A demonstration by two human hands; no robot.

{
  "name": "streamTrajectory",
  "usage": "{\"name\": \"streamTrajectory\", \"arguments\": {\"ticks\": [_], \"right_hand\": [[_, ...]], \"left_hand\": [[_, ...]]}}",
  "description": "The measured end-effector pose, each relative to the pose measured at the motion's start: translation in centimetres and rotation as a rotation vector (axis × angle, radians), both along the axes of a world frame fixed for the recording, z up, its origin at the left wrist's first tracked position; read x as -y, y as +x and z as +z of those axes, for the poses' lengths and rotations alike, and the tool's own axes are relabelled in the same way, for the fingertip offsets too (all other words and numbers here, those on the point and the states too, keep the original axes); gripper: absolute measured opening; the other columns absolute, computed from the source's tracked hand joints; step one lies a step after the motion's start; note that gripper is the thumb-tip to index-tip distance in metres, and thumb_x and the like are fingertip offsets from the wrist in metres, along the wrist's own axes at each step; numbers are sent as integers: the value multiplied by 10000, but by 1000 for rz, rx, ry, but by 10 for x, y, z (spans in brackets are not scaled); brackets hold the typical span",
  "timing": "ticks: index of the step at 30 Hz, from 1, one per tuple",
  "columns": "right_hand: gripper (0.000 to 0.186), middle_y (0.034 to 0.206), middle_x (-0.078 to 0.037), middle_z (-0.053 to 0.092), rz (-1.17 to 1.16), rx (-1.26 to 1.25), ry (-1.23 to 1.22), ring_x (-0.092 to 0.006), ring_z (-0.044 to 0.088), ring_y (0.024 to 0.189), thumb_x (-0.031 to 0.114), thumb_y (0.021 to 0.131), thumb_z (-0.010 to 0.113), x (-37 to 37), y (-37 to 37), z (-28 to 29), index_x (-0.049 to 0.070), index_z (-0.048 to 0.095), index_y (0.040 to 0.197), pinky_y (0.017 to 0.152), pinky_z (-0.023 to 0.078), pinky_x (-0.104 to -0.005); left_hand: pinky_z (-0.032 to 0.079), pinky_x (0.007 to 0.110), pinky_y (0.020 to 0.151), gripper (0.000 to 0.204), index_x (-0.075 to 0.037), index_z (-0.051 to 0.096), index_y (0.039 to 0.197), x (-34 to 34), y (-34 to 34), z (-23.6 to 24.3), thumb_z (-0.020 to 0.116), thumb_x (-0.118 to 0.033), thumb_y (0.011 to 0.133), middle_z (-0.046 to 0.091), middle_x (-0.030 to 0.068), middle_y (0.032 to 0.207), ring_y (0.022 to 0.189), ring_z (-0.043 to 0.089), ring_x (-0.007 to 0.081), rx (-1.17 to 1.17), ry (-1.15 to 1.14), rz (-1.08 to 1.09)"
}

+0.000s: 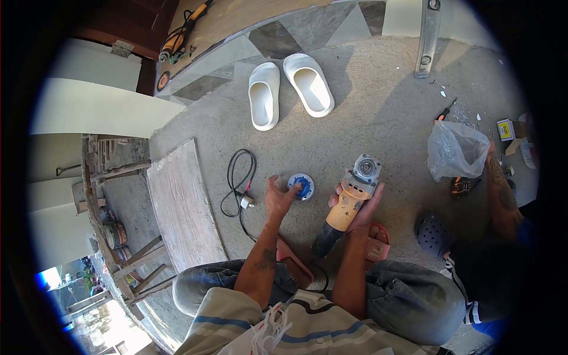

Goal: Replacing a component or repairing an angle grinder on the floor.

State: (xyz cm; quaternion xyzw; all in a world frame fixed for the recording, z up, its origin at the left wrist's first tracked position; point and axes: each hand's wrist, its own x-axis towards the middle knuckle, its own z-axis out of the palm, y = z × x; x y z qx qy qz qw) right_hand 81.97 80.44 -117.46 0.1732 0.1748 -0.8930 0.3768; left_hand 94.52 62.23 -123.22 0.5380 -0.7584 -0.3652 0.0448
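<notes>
My right hand (368, 214) is closed around the body of a yellow-and-black angle grinder (348, 207). The grinder's metal head points away from me, and its bare spindle faces up with no disc mounted. To its left, a round grey disc with a blue centre (303, 186) lies on the concrete floor. My left hand (280, 196) reaches to this disc, one digit over the blue centre and the other fingers apart from it. Whether that digit presses on the disc, I cannot tell. From the grinder's rear, a black power cord (225, 188) runs left, ending at a pale plug (246, 202).
White slip-on shoes (264, 97) stand ahead. A wooden board (183, 201) lies left. At right, another person's arm (502, 183) touches a clear plastic bag (455, 151), near a screwdriver (445, 111) and a small box (506, 129). A level (427, 38) and second power tool (177, 38) are farther off.
</notes>
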Motion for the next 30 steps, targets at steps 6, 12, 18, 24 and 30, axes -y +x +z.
{"name": "streamTrajectory", "arguments": {"ticks": [6, 12, 18, 24, 30], "right_hand": [[908, 798, -134, 594, -66, -50, -28, -271, 567, 597, 808, 862, 283, -2, -3, -7, 17, 549, 1220, 541, 483, -390], [891, 812, -143, 615, 13, -22, -67, -269, 574, 605, 801, 863, 305, 9, 6, 13, 10, 567, 1179, 538, 495, -381], [836, 799, -137, 630, 103, -81, -114, -266, 595, 639, 800, 860, 324, 30, 17, 29, 45, 585, 1104, 536, 499, -386], [877, 820, -128, 660, 273, -76, -301, -262, 646, 651, 844, 826, 312, 41, 23, 25, 62, 596, 1104, 577, 536, -376], [920, 862, -125, 688, 466, -122, -69, -231, 681, 686, 870, 804, 297, 48, 25, 50, 66, 606, 1127, 572, 567, -343]], "left_hand": [[485, 447, 858, 881, -24, 439, 1269, -24, -3, 3, 904, -346, 593, 513, 184, 1197, 1078, 571, 368, 160, -8, -110], [457, 357, 645, 614, -12, 556, 1132, 25, 19, -16, 873, -253, 665, 579, 75, 843, 720, 548, 184, 18, 146, -147], [423, 251, 595, 132, 1, 658, 916, 75, -48, 134, 720, -102, 862, 632, 17, 783, 678, 525, 61, -201, 275, -307], [416, 240, 588, 126, 15, 635, 933, 60, -59, 307, 683, -98, 902, 643, 14, 808, 663, 513, 47, -196, -248, -736], [411, 211, 607, 130, -15, 634, 916, 19, -45, 338, 685, -135, 921, 625, -1, 783, 670, 507, 34, -471, 442, -464]]}}
